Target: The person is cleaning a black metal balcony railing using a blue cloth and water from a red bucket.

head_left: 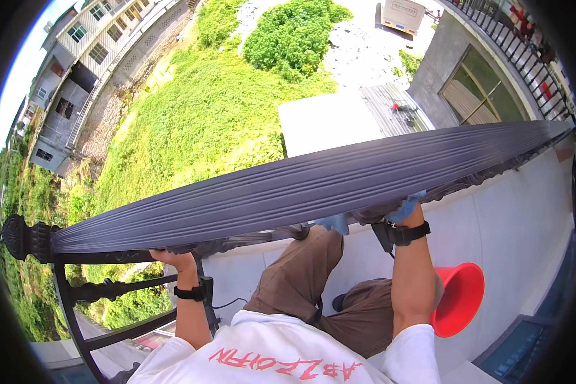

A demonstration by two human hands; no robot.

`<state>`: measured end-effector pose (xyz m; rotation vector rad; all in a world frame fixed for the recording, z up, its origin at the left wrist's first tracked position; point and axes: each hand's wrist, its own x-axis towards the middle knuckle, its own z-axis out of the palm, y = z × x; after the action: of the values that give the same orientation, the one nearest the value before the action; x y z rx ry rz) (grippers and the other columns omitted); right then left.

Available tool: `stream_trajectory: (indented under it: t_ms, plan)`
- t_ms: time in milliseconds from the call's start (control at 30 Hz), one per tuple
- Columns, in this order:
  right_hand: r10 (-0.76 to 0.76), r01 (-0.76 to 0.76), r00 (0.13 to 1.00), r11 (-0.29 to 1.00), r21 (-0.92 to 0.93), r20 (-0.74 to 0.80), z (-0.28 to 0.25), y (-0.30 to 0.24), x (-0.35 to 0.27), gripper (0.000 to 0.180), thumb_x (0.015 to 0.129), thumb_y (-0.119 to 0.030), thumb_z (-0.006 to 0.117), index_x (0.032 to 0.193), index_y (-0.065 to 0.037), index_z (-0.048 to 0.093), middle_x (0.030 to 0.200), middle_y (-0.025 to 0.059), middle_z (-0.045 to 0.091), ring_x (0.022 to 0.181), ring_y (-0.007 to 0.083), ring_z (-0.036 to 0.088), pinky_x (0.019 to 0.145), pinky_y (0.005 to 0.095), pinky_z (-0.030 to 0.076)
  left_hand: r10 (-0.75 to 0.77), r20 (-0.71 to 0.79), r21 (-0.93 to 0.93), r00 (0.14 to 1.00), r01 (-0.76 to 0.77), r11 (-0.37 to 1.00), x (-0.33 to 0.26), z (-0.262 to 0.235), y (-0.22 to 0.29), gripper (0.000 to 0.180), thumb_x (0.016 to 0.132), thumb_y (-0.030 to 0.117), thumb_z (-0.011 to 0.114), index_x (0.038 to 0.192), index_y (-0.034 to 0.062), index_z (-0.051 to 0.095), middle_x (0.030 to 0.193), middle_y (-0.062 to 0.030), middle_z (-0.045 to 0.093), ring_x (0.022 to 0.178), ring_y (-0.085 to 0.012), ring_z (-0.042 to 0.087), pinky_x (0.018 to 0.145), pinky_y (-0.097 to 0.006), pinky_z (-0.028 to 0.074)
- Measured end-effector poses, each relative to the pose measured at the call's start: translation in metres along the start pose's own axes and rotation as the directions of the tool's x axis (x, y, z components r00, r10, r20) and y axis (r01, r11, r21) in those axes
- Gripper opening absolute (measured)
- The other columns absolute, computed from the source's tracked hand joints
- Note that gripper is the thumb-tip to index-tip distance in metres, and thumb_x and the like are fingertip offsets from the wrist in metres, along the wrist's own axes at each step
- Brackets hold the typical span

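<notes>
A wide, dark grey, ridged handrail (301, 185) runs across the view above dark ornamental railing parts. My left hand (173, 258) is up against the underside of the handrail at the left, its fingers hidden beneath. Farther right, my right hand (414, 216) is below the rail's near edge with a blue cloth (406, 208) in it. Another bit of blue shows farther left, beside a dark ornament (374, 212). The rail hides most of the right fingers.
A red bucket (461, 297) lies tipped on the pale floor (499, 237) beside my right arm. A dark finial post (25, 238) ends the rail at the left. Beyond are a green slope (185, 121), houses (77, 70) and a windowed grey wall (441, 70).
</notes>
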<state>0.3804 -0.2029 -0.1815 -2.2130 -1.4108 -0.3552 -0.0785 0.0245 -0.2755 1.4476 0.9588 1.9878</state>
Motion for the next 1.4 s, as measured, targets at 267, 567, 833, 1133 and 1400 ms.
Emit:
stream_trajectory:
  t_ms: [267, 567, 833, 1133, 1400]
  plan:
    - [-0.048, 0.032, 0.992, 0.991, -0.133, -0.116, 0.015, 0.007, -0.011, 0.035, 0.066, -0.021, 0.073, 0.096, -0.004, 0.068, 0.092, 0.0148, 0.064, 0.086, 0.0352, 0.061, 0.079, 0.0405, 0.053, -0.102, -0.067, 0.015, 0.992, 0.104, 0.995, -0.003, 0.041, 0.036, 0.013, 0.095, 0.012, 0.062, 0.099, 0.0004, 0.057, 0.094, -0.0029, 0.062, 0.083, -0.0104, 0.057, 0.078, -0.028, 0.050]
    - [0.200, -0.173, 0.924, 0.979, -0.112, 0.326, -0.070, 0.022, -0.046, 0.044, 0.082, -0.027, 0.068, 0.118, -0.003, 0.061, 0.108, 0.0132, 0.064, 0.103, 0.0305, 0.061, 0.095, 0.0355, 0.048, 0.053, -0.015, 0.161, 0.998, -0.050, 0.986, -0.004, 0.033, 0.029, 0.016, 0.093, 0.012, 0.066, 0.099, -0.0004, 0.056, 0.098, -0.0046, 0.062, 0.086, -0.0108, 0.056, 0.079, -0.026, 0.047]
    - [0.276, -0.287, 0.942, 0.365, 0.886, 0.192, -0.033, 0.003, -0.080, 0.045, 0.099, -0.036, 0.052, 0.129, -0.004, 0.053, 0.124, 0.0126, 0.059, 0.118, 0.0227, 0.054, 0.099, 0.0352, 0.045, 0.014, -0.050, 0.163, 0.999, -0.005, 0.987, -0.001, 0.045, 0.044, 0.012, 0.092, 0.011, 0.063, 0.091, 0.0010, 0.058, 0.086, 0.0000, 0.059, 0.077, -0.0084, 0.051, 0.075, -0.026, 0.043]
    - [0.108, -0.082, 0.994, 0.872, 0.482, -0.027, -0.004, -0.063, -0.062, 0.043, 0.095, -0.033, 0.055, 0.127, -0.004, 0.054, 0.120, 0.0124, 0.060, 0.114, 0.0243, 0.055, 0.097, 0.0359, 0.045, 0.014, -0.143, 0.116, 0.990, 0.002, 0.993, 0.000, 0.040, 0.033, 0.016, 0.092, 0.012, 0.063, 0.096, -0.0035, 0.061, 0.091, -0.0033, 0.062, 0.082, -0.0107, 0.056, 0.076, -0.029, 0.049]
    - [0.107, -0.126, 0.992, 0.895, 0.427, 0.069, -0.024, 0.005, -0.052, 0.041, 0.092, -0.031, 0.058, 0.124, -0.004, 0.055, 0.118, 0.0122, 0.061, 0.112, 0.0258, 0.056, 0.095, 0.0366, 0.046, -0.056, -0.126, 0.086, 0.990, 0.067, 0.994, 0.004, 0.029, 0.024, 0.015, 0.091, 0.007, 0.063, 0.096, -0.0068, 0.061, 0.092, -0.0066, 0.065, 0.079, -0.0117, 0.059, 0.073, -0.028, 0.051]
